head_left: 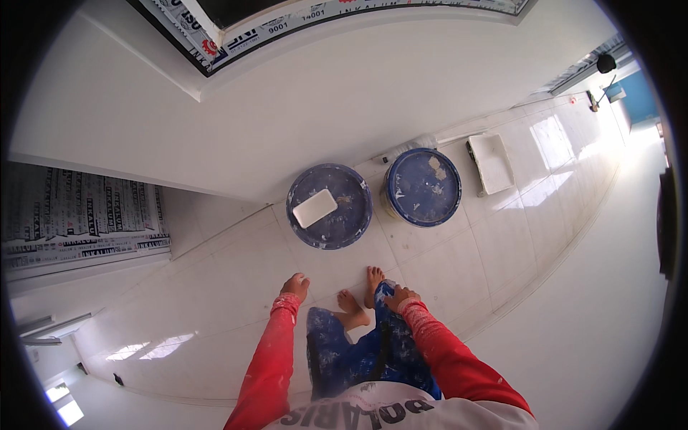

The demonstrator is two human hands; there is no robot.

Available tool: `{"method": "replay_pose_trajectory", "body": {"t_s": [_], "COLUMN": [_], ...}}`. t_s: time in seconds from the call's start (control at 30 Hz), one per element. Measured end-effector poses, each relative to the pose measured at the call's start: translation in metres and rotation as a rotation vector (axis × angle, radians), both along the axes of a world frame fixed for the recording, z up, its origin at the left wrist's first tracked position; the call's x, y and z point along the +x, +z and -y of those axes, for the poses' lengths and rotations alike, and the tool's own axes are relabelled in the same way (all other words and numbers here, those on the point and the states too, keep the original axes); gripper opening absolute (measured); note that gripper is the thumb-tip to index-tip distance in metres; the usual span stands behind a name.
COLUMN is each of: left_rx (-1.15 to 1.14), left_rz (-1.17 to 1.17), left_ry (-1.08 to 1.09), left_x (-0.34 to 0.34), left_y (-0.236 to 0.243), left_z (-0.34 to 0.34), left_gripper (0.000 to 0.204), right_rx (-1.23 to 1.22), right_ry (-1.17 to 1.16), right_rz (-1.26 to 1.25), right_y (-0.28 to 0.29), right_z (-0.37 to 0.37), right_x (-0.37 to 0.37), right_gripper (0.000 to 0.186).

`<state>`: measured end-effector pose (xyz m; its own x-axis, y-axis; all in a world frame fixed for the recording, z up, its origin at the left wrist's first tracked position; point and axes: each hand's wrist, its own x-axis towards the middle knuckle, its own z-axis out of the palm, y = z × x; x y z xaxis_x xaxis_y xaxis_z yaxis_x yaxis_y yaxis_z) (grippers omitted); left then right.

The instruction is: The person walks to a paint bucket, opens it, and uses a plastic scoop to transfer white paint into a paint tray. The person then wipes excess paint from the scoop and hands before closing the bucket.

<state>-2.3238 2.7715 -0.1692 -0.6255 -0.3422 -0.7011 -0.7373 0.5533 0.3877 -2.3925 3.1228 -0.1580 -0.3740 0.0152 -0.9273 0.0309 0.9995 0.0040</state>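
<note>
The left hand (295, 285) hangs low on the end of its red paint-flecked sleeve (269, 358), fingers loosely curled and holding nothing, with only bare white floor tiles (215, 301) beneath it. The right hand (398, 295) rests on the right knee of the blue spattered trousers (358, 351), fingers spread over the cloth rather than gripping any tool; whether it pinches the fabric I cannot tell. Between the 2 hands show 2 bare feet (358, 297), toes pointed at the wall. Just ahead of the toes stand 2 round blue-lidded paint buckets side by side against the foot of the white wall (287, 100), close together but whether touching cannot be told: the left bucket (337, 215) carries a small white rectangular block (314, 208) lying flat on its lid, the right bucket (423, 188) has a lid smeared with dried paint. Right of them a white tray (491, 163) lies on the tiles, well apart from both hands. The nearest thing to the left hand is the left bucket and its block. To do this bend well, I judge the weight should go through the right hand on the knee while the left stays free and low, squared to the left bucket, so the block can be taken flat off the lid without tipping anything; bare feet on glossy tile call for a slow, steady lean.
</note>
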Motion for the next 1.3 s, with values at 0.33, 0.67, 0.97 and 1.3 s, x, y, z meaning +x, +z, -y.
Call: {"method": "replay_pose_trajectory", "body": {"t_s": [0.33, 0.67, 0.97, 1.3], "left_rx": [-0.454, -0.159, -0.39, -0.132], "left_rz": [-0.793, -1.261, -1.196, -1.286], "left_ry": [0.025, 0.267, 0.171, 0.307], "left_x": [-0.088, -0.129, -0.131, -0.114], "left_y": [-0.119, -0.192, -0.182, -0.163], "left_z": [0.006, 0.002, 0.002, 0.022], "left_gripper": [0.091, 0.123, 0.105, 0.092], "right_rx": [-0.119, -0.368, -0.825, -0.869], "right_ry": [-0.013, -0.137, -0.561, 0.132], "right_rz": [-0.359, -0.871, -1.139, -1.45], "right_y": [-0.088, -0.206, -0.219, -0.152], "right_z": [0.047, 0.051, 0.079, 0.127], "right_x": [-0.062, -0.094, -0.118, -0.163], "right_gripper": [0.082, 0.078, 0.041, 0.028]}}
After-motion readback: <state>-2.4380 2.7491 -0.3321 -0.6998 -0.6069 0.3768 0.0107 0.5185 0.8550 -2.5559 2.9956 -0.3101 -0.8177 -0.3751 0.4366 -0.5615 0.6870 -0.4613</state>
